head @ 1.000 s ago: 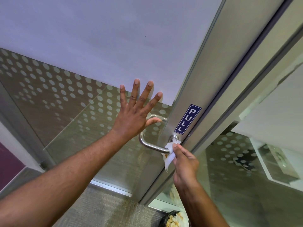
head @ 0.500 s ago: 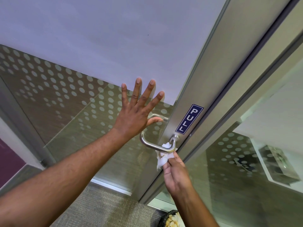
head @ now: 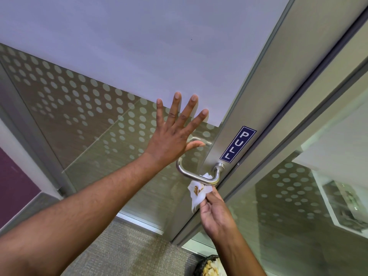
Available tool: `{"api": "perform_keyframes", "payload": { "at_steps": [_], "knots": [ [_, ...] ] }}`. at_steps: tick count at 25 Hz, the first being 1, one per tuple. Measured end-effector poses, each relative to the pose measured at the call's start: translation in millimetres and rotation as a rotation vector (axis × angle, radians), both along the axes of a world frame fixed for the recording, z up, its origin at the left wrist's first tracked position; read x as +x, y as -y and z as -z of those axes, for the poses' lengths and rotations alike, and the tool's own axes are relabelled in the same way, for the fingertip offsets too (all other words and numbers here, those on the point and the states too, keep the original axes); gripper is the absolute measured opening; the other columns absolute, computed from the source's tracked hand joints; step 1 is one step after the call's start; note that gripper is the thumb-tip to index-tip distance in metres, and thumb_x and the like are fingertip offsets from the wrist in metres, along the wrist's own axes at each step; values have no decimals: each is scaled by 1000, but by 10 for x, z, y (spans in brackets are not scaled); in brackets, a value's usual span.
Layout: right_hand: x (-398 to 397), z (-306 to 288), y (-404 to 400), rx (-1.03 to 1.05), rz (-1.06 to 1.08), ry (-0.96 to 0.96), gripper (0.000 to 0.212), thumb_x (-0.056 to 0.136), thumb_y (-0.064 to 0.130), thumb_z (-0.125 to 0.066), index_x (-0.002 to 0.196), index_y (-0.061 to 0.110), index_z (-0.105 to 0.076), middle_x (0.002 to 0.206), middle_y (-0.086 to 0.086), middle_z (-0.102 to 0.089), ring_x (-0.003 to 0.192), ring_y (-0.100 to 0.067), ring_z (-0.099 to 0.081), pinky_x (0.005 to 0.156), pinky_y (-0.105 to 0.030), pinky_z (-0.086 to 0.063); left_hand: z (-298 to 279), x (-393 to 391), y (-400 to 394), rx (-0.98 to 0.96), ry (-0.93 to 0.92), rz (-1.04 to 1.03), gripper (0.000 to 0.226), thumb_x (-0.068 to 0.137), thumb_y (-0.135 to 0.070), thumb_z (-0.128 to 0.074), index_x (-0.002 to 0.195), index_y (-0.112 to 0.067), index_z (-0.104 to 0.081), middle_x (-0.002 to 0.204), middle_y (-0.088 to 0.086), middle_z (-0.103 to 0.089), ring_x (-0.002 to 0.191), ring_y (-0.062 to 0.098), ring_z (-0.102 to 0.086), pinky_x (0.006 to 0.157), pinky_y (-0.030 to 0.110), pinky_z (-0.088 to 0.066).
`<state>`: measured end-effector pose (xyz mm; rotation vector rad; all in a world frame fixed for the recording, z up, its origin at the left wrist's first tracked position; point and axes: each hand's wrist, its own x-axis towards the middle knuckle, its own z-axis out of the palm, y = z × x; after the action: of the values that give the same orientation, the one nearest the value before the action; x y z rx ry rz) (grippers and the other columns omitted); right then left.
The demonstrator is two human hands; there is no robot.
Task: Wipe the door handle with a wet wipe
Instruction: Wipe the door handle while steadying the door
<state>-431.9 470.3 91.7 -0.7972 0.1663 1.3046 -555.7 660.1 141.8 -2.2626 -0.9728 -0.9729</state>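
Door handle [head: 196,176], a steel lever on the door's metal stile below the PULL sign [head: 238,144], is mid-wipe: your right hand [head: 216,214] pinches the wet wipe [head: 198,193] against its underside near the bend, brown soil already showing on it. Your left hand [head: 172,138] lies open, fingers spread, on the glass [head: 95,136]. The free end looks left to do.

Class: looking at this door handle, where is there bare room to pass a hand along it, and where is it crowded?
Free: the handle bar's left bend, below the left hand. Crowded: the right end by the door stile, where the right hand presses the wipe.
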Motion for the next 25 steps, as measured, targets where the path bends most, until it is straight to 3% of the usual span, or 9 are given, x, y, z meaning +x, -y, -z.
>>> {"api": "perform_keyframes", "payload": {
  "at_steps": [4, 8, 11, 13, 17, 19, 22, 25],
  "knots": [
    [-157, -10, -114, 6, -59, 0, 23, 104, -9, -45, 115, -6, -65, 91, -24, -82, 77, -29, -83, 58, -28, -65, 11, 7, -1, 9, 7, 5, 105, 93, -90, -31, 168, -31, 14, 173, 7, 41, 159, 40, 37, 125, 76, 11],
    [-397, 23, -441, 20, -91, 26, 34, 101, -14, -48, 134, -11, -59, 108, -23, -77, 89, -27, -79, 71, -33, -68, -9, 6, 13, -4, 1, 6, 106, 93, -91, -31, 167, -32, 16, 171, 7, 43, 158, 39, 39, 125, 76, 11],
    [-436, 45, -610, 63, -87, 18, 41, 99, -13, -54, 139, -7, -57, 107, -18, -74, 85, -19, -74, 68, -24, -66, -13, 2, 16, -10, -6, 1, 107, 92, -91, -32, 167, -32, 17, 171, 7, 45, 157, 39, 40, 125, 77, 9],
    [-423, 83, -579, 85, -115, 25, 38, 99, -15, -50, 135, -6, -60, 98, -18, -80, 79, -20, -79, 67, -25, -67, -8, 1, 15, -8, -8, -1, 107, 92, -91, -33, 167, -32, 17, 171, 7, 44, 158, 39, 40, 125, 77, 9],
    [-376, 168, -453, 105, -165, 38, 33, 99, -18, -43, 121, -8, -66, 103, -23, -81, 88, -27, -83, 75, -33, -68, 10, 6, -3, 8, 4, -1, 107, 93, -91, -33, 167, -32, 16, 172, 7, 42, 159, 40, 37, 125, 78, 8],
    [-388, 109, -497, 108, -161, 50, 32, 91, -17, -54, 120, -9, -66, 97, -20, -81, 81, -24, -82, 68, -29, -67, 15, 9, -13, 13, 5, 3, 107, 92, -91, -34, 168, -32, 15, 173, 7, 41, 159, 40, 37, 125, 76, 11],
    [-429, 29, -558, 132, -143, 40, 51, 77, -12, -66, 128, -5, -63, 91, -15, -80, 74, -19, -80, 69, -25, -67, 22, 10, -25, 15, 2, 1, 108, 91, -92, -34, 168, -32, 14, 173, 7, 42, 159, 39, 38, 125, 75, 15],
    [-391, 64, -479, 93, -154, 8, 35, 95, -16, -50, 128, -10, -60, 99, -24, -81, 83, -26, -83, 76, -30, -67, 25, 13, -29, 21, 3, -6, 108, 91, -92, -34, 168, -32, 13, 173, 7, 41, 159, 39, 37, 125, 75, 15]
  ]
}}
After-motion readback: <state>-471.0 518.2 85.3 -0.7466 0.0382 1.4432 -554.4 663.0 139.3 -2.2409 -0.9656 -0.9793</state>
